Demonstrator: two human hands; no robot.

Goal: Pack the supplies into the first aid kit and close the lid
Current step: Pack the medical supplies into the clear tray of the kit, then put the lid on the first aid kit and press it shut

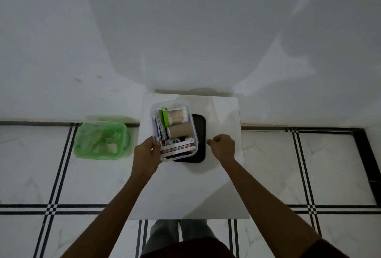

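Note:
A clear plastic first aid kit box [193, 134] stands on a small white table [222, 185], lid off. Inside lie a pack of cotton swabs [178, 115], a tan bandage roll [179, 131], flat sachets [159, 125] along the left wall and a white-and-brown ointment carton [177, 148] at the near end. A black lid [201, 138] lies flat under and to the right of the box. My left hand [147, 152] grips the box's near left corner. My right hand [223, 147] hovers right of the lid, fingers curled, holding nothing I can see.
A green basket [102, 139] with a few items sits on the tiled floor left of the table. A white wall rises right behind the table. My legs show below the table's near edge.

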